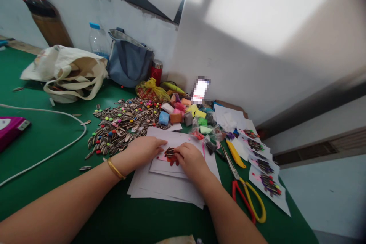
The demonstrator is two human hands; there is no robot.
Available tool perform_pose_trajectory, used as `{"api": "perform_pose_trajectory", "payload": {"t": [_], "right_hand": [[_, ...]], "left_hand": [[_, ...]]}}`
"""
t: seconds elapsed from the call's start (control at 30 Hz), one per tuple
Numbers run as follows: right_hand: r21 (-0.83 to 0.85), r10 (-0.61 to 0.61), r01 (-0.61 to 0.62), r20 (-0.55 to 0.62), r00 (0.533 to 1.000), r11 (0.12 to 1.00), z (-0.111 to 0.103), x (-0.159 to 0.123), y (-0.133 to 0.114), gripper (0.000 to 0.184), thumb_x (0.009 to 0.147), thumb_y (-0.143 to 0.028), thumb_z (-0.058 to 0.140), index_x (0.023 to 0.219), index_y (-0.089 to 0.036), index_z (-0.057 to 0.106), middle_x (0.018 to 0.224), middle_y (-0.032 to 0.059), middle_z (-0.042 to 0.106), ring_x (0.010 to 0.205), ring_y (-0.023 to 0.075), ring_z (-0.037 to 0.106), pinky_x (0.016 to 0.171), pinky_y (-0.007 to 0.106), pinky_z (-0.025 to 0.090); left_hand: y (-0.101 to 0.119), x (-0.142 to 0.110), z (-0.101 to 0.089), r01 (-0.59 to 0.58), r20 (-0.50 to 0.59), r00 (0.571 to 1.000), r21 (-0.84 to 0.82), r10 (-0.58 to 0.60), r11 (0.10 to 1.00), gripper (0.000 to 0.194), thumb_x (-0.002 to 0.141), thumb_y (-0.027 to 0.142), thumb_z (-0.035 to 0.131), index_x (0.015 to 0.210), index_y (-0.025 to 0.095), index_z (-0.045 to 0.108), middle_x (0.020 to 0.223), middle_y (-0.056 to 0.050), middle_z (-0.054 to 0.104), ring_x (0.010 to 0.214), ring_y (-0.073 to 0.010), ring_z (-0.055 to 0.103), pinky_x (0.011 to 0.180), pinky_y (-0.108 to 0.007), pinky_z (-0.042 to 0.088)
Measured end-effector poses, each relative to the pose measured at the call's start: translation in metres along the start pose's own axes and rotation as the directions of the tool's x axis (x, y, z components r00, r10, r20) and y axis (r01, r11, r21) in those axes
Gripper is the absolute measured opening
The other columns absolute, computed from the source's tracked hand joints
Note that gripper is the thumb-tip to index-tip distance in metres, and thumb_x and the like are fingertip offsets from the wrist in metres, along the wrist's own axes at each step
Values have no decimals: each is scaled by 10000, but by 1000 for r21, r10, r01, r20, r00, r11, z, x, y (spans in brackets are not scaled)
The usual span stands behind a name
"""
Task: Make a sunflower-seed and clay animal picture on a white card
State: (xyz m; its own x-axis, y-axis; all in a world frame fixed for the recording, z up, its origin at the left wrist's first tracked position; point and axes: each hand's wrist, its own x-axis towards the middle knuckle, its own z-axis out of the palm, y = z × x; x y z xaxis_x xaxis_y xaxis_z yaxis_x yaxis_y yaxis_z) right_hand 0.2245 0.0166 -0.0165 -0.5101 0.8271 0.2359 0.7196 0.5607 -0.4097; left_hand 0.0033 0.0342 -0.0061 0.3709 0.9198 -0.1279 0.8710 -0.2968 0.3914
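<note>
Person's left hand (148, 150) rests on white paper, fingers extended and close together, tips beside the small seed figure (170, 156); nothing seen pinched in it. Right hand (190, 159) has bent fingers touching the figure's right side; can't tell if it pinches a seed. Figure is orange-brown with dark striped seeds and pink bits, on the top sheet of a white paper stack (171, 187), on the green tabletop (114, 213). Heap of striped seeds (114, 133) mixed with coloured beads, left of and beyond the papers. Wrapped clay blocks (175, 116) beyond the stack, in blue, orange, pink, yellow. Scissors (238, 179) with one red and one yellow handle, open slightly, right of the stack, yellow cutter (236, 154) just beside the blades. Finished-looking seed cards (268, 185) in an overlapping row at far right. Blue bag (130, 61), cream bag (74, 72), red flask (156, 72) near the wall. Gold bracelet (116, 169) on left wrist.
</note>
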Motion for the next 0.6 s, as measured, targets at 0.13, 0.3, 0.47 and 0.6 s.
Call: {"api": "perform_pose_trajectory", "payload": {"t": [0.13,0.3,0.47,0.6], "right_hand": [[82,-9,18,-104,995,996,-10,-1,-5,158,921,-131,552,958,-185,695,889,68,665,873,206,595,805,325,459],[196,-57,99,-209,976,976,-10,-2,-21,133,934,-221,561,987,-207,683,891,62,662,869,202,594,801,337,464],[248,-79,134,-222,972,959,-4,-3,-34,181,877,-289,651,1042,-222,683,996,75,653,924,212,594,839,349,476],[233,-56,98,-182,982,967,-3,-2,-42,159,824,-270,684,975,-222,692,938,62,650,841,206,586,795,347,475]], "left_hand": [[2,4,-3,-25,-119,992,-445,-32,895,468,928,505,436,1134,186,709,910,-76,733,827,-222,652,720,-299,477],[25,-3,-3,175,155,983,-954,-98,246,627,898,666,388,1079,129,655,537,60,436,393,-72,255,401,-205,173],[44,-13,1,294,292,953,-955,-77,24,603,817,713,516,968,144,645,613,41,494,434,-47,305,423,-176,171],[50,-16,4,283,280,959,-956,-54,76,616,775,763,524,848,156,597,650,29,502,494,-74,382,443,-189,231]]}}
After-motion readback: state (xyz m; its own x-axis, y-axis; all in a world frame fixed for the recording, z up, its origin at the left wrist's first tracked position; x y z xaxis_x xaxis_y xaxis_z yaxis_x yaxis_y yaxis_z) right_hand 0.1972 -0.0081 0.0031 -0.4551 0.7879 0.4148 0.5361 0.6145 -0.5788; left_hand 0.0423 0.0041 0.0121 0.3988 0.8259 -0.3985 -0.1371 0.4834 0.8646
